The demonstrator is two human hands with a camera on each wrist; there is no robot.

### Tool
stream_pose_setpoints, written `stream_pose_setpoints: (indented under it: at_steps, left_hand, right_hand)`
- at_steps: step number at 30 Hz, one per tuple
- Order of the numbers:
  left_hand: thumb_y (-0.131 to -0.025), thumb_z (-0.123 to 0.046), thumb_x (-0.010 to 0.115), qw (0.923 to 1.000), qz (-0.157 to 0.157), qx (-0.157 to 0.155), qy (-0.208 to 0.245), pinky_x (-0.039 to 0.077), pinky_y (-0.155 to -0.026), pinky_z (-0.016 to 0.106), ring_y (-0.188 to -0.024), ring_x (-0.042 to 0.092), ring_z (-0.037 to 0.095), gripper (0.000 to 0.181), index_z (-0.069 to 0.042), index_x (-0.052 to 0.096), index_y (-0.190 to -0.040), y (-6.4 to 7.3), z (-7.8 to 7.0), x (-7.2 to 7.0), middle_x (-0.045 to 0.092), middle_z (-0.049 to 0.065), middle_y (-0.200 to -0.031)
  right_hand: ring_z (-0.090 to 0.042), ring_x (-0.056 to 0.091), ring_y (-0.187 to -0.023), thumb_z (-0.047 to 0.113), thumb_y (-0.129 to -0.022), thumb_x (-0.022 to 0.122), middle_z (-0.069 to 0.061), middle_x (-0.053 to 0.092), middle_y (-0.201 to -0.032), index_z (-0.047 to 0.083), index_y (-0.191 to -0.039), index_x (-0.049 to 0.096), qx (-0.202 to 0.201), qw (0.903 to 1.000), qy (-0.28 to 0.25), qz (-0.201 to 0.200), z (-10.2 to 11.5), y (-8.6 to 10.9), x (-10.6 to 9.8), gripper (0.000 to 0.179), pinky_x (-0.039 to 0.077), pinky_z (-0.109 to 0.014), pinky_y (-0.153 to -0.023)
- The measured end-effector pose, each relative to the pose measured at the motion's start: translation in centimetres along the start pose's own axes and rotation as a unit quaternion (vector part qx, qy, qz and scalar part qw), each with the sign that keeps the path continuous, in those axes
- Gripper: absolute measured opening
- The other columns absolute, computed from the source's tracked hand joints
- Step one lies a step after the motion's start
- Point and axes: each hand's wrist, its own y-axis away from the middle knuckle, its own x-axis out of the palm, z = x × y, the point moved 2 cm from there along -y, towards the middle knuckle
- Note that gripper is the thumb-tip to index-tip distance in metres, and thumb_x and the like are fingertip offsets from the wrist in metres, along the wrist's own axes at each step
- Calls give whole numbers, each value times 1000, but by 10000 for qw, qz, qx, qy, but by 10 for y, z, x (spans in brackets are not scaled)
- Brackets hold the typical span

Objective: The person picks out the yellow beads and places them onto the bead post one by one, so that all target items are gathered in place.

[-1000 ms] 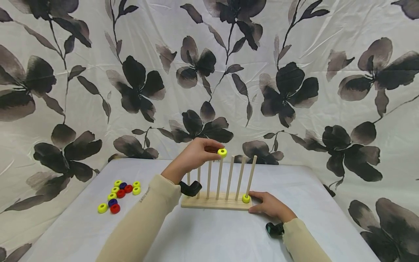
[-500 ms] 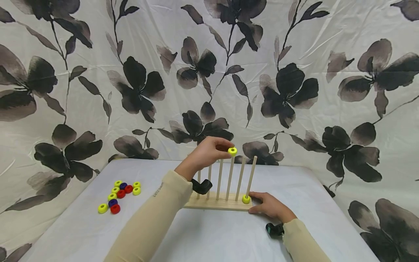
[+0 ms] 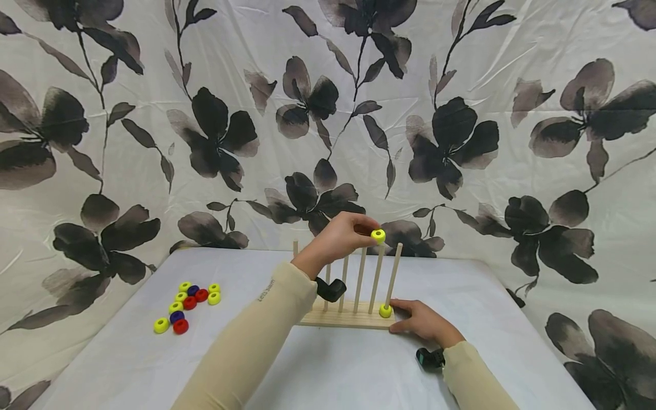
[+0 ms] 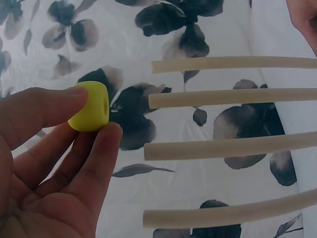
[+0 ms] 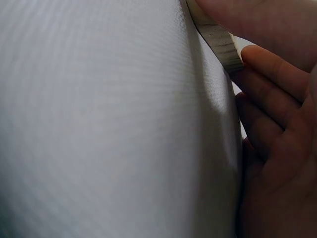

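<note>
My left hand (image 3: 340, 236) pinches a yellow bead (image 3: 378, 237) between thumb and fingertips. In the head view the bead appears at the top of the second peg from the right. The left wrist view shows this yellow bead (image 4: 89, 111) apart from the peg tips, its hole facing them. Below stands a wooden peg rack (image 3: 348, 323) with a row of upright pegs, partly hidden by the left arm. Another yellow bead (image 3: 385, 311) sits at the foot of the rightmost peg. My right hand (image 3: 425, 324) grips the rack's right end, thumb and fingers on opposite edges.
Several loose yellow, red and blue beads lie at the left of the white-covered table (image 3: 359, 370), among them a red bead (image 3: 180, 326) and a blue bead (image 3: 176, 316). A floral cloth (image 3: 328, 142) hangs behind the table.
My left hand has moved right with the yellow bead, passing along the tops of the pegs. The right hand and the rack have stayed still.
</note>
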Motion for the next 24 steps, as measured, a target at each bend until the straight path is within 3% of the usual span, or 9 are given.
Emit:
stream_pose_setpoints:
  at_steps: [10,24]
  left_hand:
    - [-87,-12,71,9998,-17,-68,-181,55,-83,26,-97,63,13,30,-12,68,-117,-11,1,17,67,2,-109]
    - [-87,-12,72,9997,-61,-4,-241,55,-81,24,-93,64,11,29,-12,70,-115,-22,0,28,68,0,-106]
  right_hand:
    - [-37,34,-142,37,-71,84,-11,47,-148,17,-139,54,-36,9999,-58,74,-4,-3,-1,77,25,-62,-114]
    - [-37,36,-141,37,-70,85,-10,48,-147,19,-138,56,49,10000,-70,35,-4,-4,-1,76,26,-62,-113]
